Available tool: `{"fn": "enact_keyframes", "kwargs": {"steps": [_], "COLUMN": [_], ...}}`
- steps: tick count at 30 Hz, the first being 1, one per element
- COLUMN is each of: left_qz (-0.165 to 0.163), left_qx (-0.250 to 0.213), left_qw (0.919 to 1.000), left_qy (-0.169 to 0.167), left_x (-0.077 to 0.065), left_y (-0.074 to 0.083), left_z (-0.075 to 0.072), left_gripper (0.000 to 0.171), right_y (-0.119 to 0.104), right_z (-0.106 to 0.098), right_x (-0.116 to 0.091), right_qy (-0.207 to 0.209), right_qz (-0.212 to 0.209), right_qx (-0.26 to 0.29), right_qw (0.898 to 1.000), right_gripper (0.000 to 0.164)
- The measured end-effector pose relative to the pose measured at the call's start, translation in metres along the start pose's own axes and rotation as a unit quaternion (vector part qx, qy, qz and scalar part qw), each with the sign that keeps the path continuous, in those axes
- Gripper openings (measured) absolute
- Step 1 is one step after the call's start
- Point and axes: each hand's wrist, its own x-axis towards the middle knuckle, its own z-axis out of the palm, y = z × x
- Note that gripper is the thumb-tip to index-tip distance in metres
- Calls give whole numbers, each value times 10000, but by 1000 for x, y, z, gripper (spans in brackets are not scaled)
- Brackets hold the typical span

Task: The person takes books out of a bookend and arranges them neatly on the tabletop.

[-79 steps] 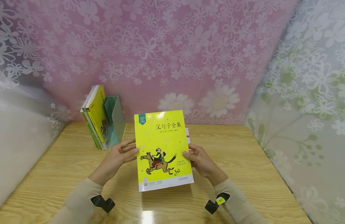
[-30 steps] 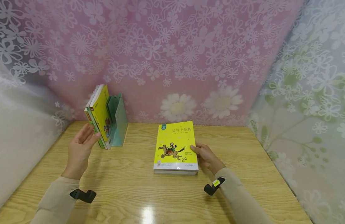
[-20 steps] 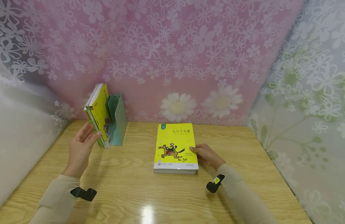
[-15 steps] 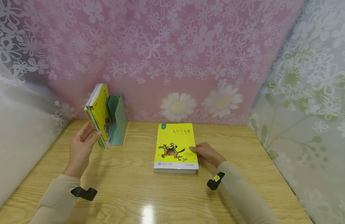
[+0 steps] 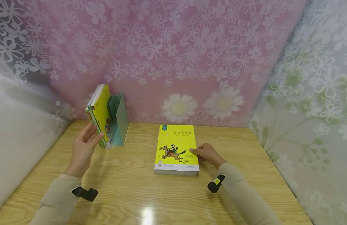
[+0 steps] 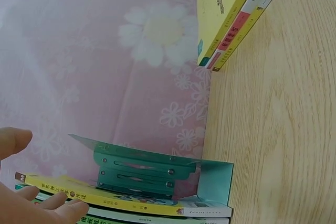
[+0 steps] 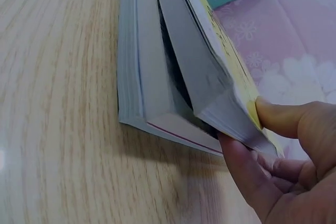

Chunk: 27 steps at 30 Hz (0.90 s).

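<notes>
A yellow picture book (image 5: 174, 140) with a galloping horse on its cover lies on top of a small stack at the table's middle. My right hand (image 5: 208, 154) pinches its right edge, thumb on the cover and fingers beneath. In the right wrist view a dark gap parts this top book (image 7: 231, 59) from the thicker book (image 7: 157, 98) below. At the left, my left hand (image 5: 83, 148) has loosely bent fingers beside the standing books (image 5: 101, 114). The left wrist view has these fingers close over a yellow spine (image 6: 105, 196).
A green metal bookend (image 5: 122, 120) stands right of the upright books, its perforated side facing the stack. Behind the wooden table (image 5: 128, 193) hangs a pink flowered curtain (image 5: 173, 62). Pale flowered cloth (image 5: 311, 125) borders the right side.
Earlier both hands held the yellow book up in front; now it lies on the table stack. My left hand has moved left to the standing books. The right hand still pinches the book's edge.
</notes>
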Motion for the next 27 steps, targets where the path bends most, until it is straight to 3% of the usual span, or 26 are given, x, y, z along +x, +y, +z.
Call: {"fn": "enact_keyframes", "kwargs": {"steps": [8,13,18,27], "left_qz": [-7,-102,-129,-60], "left_qx": [225,243,173,205], "left_qw": [9997,9996,9997,9998], "left_qy": [-19,45,126,8], "left_x": [1,1,2,3], "left_y": [-2,-3,-5,-6], "left_z": [0,0,1,2], "left_gripper": [74,75,74,74], "right_y": [-3,1,4,4], "right_z": [1,4,4,4], "right_x": [-3,-1,-1,-2], "right_qy": [485,766,876,808], "right_qz": [-104,-385,-647,-626], "right_qx": [-600,-999,-1270,-1233], "right_qw": [9970,9913,9859,9871], "right_gripper": [36,33,33,32]}}
